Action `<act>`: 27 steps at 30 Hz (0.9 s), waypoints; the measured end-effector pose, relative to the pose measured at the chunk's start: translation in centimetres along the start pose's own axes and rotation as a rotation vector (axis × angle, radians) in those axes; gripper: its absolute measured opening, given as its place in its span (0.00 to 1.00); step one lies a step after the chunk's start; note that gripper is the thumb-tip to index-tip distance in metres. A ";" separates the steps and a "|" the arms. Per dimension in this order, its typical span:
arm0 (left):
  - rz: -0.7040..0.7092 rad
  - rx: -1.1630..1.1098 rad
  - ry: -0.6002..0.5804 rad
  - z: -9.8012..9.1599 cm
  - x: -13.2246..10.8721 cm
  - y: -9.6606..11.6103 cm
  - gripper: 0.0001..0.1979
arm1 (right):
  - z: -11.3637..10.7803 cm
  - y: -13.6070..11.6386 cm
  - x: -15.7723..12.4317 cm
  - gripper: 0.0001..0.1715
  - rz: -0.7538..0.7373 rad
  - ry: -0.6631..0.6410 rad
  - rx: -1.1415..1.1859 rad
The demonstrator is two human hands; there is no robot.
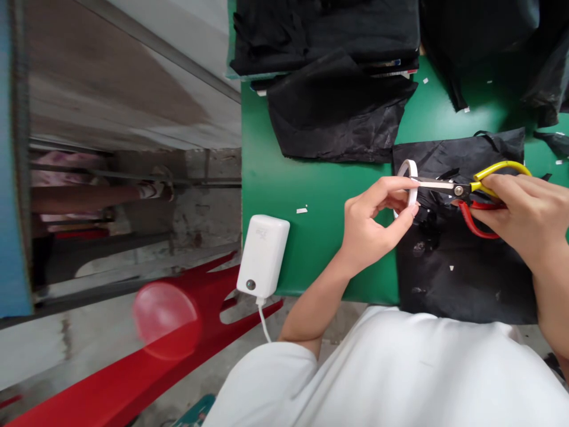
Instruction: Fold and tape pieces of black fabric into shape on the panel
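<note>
My left hand [377, 213] pinches a narrow roll of white tape [412, 169] between thumb and fingers, held on edge above the table. Scissors [460, 190] with one yellow and one red handle are gripped in my right hand [524, 207]. Their blades point left and reach the tape roll near my left fingertips; whether the blades touch the tape I cannot tell. Below both hands a black fabric piece [466, 284] lies flat at the table's front edge, with small black scraps and a white bit on it.
Folded black fabric [338, 112] and a black stack [324, 29] cover the back of the green table [320, 249]. A white power bank [264, 255] with a cable sits at the left corner. Beside the table stands a red plastic stool [146, 367]. Another person's leg [84, 200] shows far left.
</note>
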State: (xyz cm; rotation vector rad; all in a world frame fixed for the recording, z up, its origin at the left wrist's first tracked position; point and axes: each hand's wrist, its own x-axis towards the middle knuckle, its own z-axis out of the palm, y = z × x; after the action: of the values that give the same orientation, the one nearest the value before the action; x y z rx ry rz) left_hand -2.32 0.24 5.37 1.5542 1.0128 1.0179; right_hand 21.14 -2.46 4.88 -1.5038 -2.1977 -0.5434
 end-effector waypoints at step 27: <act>0.234 0.566 0.117 -0.1 0.4 -0.5 0.07 | 0.6 0.1 -0.6 0.10 0.335 -0.175 -0.170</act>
State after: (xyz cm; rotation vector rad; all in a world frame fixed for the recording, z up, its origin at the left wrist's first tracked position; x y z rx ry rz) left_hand -2.32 0.67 4.98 2.1323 1.2973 1.0424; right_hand 21.39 -2.55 4.11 -2.0275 -1.9984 -0.5137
